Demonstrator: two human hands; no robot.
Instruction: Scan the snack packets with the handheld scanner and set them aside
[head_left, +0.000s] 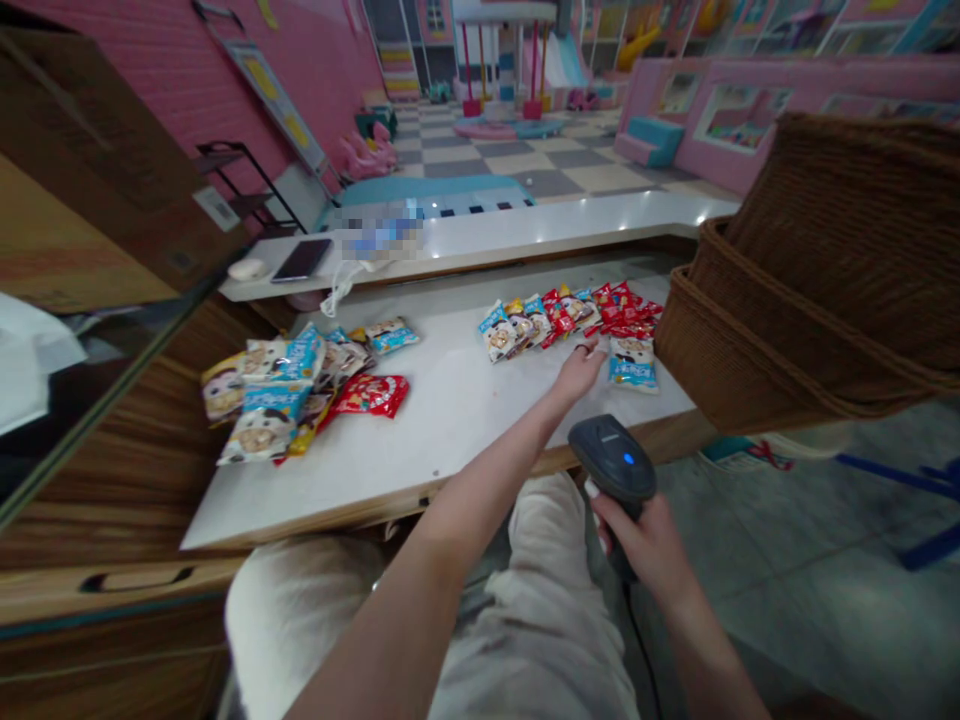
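Note:
My left hand point(582, 366) reaches over the desk's right part, its fingertips beside a blue and white snack packet point(633, 364). Its fingers are partly blurred, and whether they grip anything cannot be made out. Behind it lies a row of red packets point(624, 308) and blue and white packets point(498, 332). Low on the right, my right hand point(637, 530) is wrapped round the handle of a dark barcode scanner point(613, 460) with a blue light on top. Another pile of packets point(262, 420) lies on the desk's left side, with a red packet point(372, 396) at its edge.
Stacked wicker baskets point(810, 270) stand at the right end of the white desk point(442, 410). A raised shelf point(525, 232) runs along the back, holding a phone point(302, 259). Cardboard boxes point(105, 170) are at the left. The scanner's cable hangs down.

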